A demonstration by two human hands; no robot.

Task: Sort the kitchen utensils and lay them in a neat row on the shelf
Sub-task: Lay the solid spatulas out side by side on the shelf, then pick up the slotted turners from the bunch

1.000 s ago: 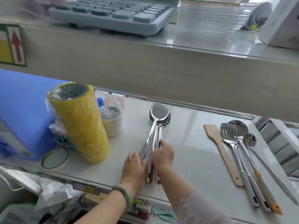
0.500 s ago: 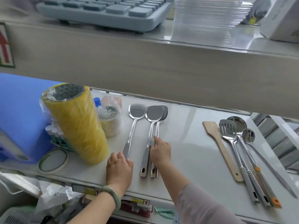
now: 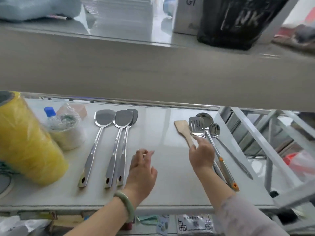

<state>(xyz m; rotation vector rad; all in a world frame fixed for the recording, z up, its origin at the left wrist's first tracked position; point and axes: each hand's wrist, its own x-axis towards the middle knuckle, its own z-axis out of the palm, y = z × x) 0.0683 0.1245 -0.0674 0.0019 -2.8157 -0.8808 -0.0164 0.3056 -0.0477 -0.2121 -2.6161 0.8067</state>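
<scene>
Three steel spatulas lie side by side on the white shelf (image 3: 162,133): one alone (image 3: 95,143) and a touching pair (image 3: 121,143). My left hand (image 3: 142,169) hovers just right of the pair, fingers apart and holding nothing. Further right lies a loose bunch: a wooden spatula (image 3: 183,129), a slotted turner (image 3: 196,125), a ladle (image 3: 205,116) and a small ladle (image 3: 215,129). My right hand (image 3: 201,154) rests over the handles of the wooden spatula and the turner with fingers spread. Its fingertips touch the turner's neck.
A tall yellow tape stack (image 3: 25,142), a wrapped roll (image 3: 66,132) and a blue-capped bottle (image 3: 49,111) crowd the shelf's left end. The upper shelf board (image 3: 153,70) hangs low overhead. White rack bars (image 3: 255,142) bound the right side.
Both hands let go of the spatulas and moved right. The right hand now reaches the bunch on the right; the view has also swung rightward.
</scene>
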